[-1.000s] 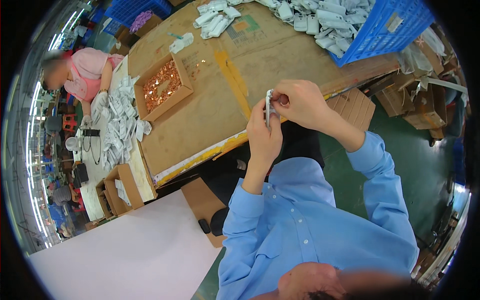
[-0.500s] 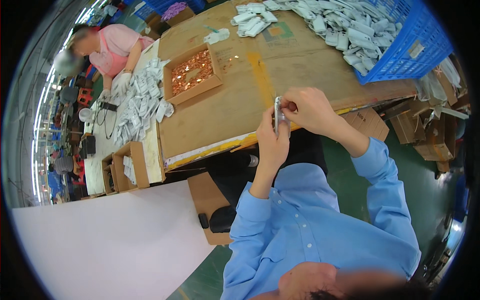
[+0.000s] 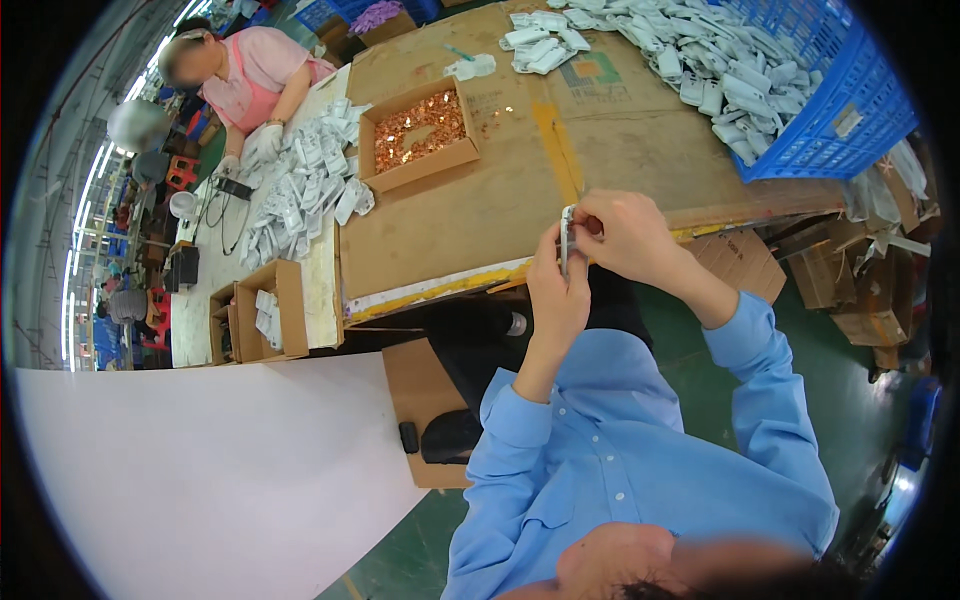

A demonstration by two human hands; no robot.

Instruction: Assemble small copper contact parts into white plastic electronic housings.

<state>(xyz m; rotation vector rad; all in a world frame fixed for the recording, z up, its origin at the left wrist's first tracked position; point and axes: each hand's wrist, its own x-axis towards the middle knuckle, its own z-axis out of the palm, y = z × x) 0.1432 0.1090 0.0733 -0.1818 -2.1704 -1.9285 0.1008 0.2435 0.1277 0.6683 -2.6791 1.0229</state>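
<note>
My left hand [image 3: 560, 295] grips a narrow white plastic casing [image 3: 567, 240], held up on edge over the table's front edge. The fingers of my right hand [image 3: 630, 232] are pinched together against the casing's right side. Whatever small piece they may hold is hidden behind the fingertips. Left of my hands, on the cardboard-covered table [image 3: 450, 235], sits an open cardboard box [image 3: 432, 167] of small copper-coloured metal pieces [image 3: 405, 130].
Many similar white casings [image 3: 740, 85] spread from a tipped blue basket [image 3: 840, 130] at far right. Another heap [image 3: 300, 190] covers the left side table, where a co-worker in pink [image 3: 262, 70] works with gloved hands. Cardboard boxes [image 3: 280, 315] stand at that table's near end.
The view has turned slightly, so the table and boxes appear farther right. My hands stay in nearly the same pose around the casing, with the right fingers still against it.
</note>
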